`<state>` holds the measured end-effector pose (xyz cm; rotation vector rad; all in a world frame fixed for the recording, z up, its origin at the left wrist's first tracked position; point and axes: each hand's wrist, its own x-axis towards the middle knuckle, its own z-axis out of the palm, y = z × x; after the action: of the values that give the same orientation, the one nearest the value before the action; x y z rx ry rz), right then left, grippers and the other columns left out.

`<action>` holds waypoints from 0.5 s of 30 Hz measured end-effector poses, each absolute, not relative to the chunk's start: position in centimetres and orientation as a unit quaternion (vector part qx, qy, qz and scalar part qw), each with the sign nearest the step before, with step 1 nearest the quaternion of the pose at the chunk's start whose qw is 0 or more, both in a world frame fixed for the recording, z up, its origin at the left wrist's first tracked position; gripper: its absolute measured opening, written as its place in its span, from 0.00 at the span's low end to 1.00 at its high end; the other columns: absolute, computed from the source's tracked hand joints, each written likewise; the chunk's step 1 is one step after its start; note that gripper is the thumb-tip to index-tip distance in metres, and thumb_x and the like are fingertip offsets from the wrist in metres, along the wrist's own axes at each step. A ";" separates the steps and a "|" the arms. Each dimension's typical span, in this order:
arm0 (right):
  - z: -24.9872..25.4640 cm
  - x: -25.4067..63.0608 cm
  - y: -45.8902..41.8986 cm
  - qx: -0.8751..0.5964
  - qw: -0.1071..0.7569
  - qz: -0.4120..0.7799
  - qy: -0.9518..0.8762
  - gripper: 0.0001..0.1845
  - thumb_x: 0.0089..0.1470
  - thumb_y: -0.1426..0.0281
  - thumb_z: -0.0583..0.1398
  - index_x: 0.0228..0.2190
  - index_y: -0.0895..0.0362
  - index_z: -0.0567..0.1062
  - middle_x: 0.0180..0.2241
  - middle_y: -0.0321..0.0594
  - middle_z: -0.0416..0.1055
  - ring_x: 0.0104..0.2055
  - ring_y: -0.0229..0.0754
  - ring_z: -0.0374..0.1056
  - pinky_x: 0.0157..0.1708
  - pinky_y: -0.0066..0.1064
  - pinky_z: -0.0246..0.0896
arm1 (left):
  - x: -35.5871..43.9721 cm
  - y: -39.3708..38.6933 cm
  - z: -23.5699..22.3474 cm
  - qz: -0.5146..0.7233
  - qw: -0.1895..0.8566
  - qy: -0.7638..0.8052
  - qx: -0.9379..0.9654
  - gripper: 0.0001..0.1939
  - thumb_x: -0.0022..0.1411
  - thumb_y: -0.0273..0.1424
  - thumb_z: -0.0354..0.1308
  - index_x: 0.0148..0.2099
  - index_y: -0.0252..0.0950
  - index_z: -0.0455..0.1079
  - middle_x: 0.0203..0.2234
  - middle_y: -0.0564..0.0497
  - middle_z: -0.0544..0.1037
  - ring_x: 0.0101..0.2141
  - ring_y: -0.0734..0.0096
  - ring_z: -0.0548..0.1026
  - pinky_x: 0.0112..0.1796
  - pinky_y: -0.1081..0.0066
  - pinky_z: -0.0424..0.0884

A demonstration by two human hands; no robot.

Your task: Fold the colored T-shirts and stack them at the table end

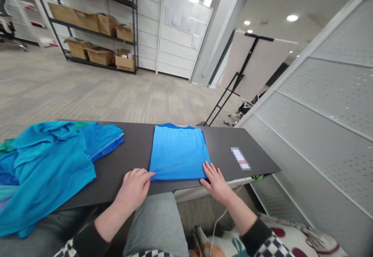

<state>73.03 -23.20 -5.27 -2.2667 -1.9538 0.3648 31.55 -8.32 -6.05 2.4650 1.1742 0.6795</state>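
Observation:
A bright blue garment [180,152] lies folded into a near-square on the dark table [134,140], and a darker blue edge shows behind it and along its right side. At its near left corner is my left hand [135,185], fingers curled together with the fingertips on the cloth's edge. My right hand [216,181] rests on the near right corner, fingers spread and flat on the fabric. Left of the folded piece, a loose heap of blue and teal clothes [55,159] hangs over the table's front edge.
A phone-like blurred rectangle [240,158] lies on the table's right part. A grey perforated partition [320,105] borders the right side. Beyond the table stand a shelf with cardboard boxes [100,56] and a board on a black stand [244,66]. A white cable [217,222] hangs below.

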 end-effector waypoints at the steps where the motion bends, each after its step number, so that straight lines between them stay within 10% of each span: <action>1: -5.4 73.4 -23.7 -0.742 0.063 0.114 -0.658 0.41 0.76 0.50 0.55 0.81 0.46 0.53 0.82 0.44 0.44 0.84 0.59 0.40 0.80 0.66 0.38 | 31.5 -8.5 -6.1 0.243 0.147 0.409 0.867 0.21 0.78 0.29 0.51 0.61 0.46 0.82 0.51 0.45 0.85 0.52 0.54 0.80 0.53 0.52 0.71; 8: -7.6 76.7 -26.2 -0.682 0.101 0.041 -0.723 0.34 0.73 0.66 0.58 0.76 0.45 0.67 0.77 0.46 0.60 0.80 0.58 0.55 0.76 0.64 0.53 | 31.0 -8.4 -8.0 0.208 0.098 0.283 0.931 0.24 0.75 0.46 0.63 0.67 0.47 0.79 0.67 0.46 0.80 0.67 0.48 0.75 0.67 0.47 0.66; 15: -7.5 76.1 -27.8 -0.687 0.148 0.007 -0.712 0.26 0.72 0.72 0.57 0.63 0.43 0.82 0.65 0.46 0.78 0.72 0.59 0.70 0.65 0.64 0.68 | 29.3 -10.1 -8.0 0.228 0.061 0.234 0.943 0.13 0.74 0.28 0.62 0.56 0.46 0.82 0.51 0.47 0.87 0.54 0.53 0.79 0.60 0.50 0.72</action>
<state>76.12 -27.81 -7.53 -1.9752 -2.0466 0.0214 29.34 -10.10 -7.97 2.8540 0.7076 0.6897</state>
